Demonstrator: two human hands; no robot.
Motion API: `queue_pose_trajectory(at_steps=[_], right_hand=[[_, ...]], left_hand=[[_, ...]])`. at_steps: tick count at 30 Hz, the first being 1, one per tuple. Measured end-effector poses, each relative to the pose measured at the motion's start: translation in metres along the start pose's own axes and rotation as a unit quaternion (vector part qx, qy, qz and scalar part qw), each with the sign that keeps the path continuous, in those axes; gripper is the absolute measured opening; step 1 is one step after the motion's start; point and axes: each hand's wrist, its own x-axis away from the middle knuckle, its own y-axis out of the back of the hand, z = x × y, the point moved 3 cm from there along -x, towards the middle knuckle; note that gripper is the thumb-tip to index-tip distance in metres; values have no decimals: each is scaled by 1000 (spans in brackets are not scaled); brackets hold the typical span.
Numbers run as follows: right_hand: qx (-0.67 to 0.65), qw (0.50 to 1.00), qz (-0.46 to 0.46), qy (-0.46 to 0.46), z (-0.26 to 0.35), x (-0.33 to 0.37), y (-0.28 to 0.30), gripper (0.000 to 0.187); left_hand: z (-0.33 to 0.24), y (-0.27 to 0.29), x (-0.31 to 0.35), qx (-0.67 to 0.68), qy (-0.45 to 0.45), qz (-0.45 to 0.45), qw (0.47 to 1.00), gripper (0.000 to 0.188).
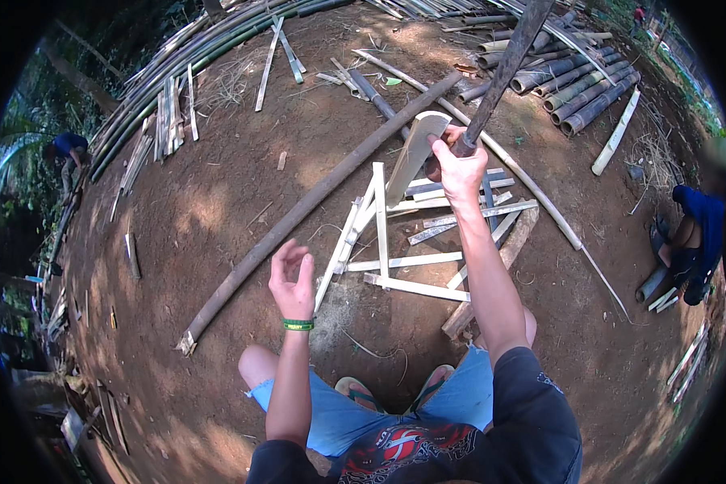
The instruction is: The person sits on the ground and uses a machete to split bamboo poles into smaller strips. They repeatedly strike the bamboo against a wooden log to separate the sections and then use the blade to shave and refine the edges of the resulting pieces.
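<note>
My right hand (461, 165) is closed round the brown wooden handle of what looks like a machete (508, 68), its long dark blade rising to the upper right. Against its thumb side is a broad pale split bamboo piece (411, 161), tilted, its lower end near the slats; whether the fingers grip it too, I cannot tell. My left hand (292, 282) is raised at the left of the slats, empty, its fingers apart and loosely bent. Between my knees and the long pole lie several pale bamboo slats (419, 288), crossing one another, and a short thick log (492, 274).
A long dark pole (298, 218) runs diagonally beyond my left hand. Thick bamboo lengths (577, 93) are stacked at the far right, and long green poles (185, 68) at the far left. One person (698, 234) squats on the right; another (68, 149) bends at the left.
</note>
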Motion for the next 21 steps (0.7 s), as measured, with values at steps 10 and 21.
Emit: queue_pose_trajectory(at_steps=[10, 21], right_hand=[[65, 969, 237, -10, 82, 94, -103, 20], [220, 872, 277, -340, 98, 252, 9, 32]], left_hand=[[-122, -25, -58, -102, -219, 82, 967, 29], [43, 14, 58, -222, -120, 20, 967, 19]])
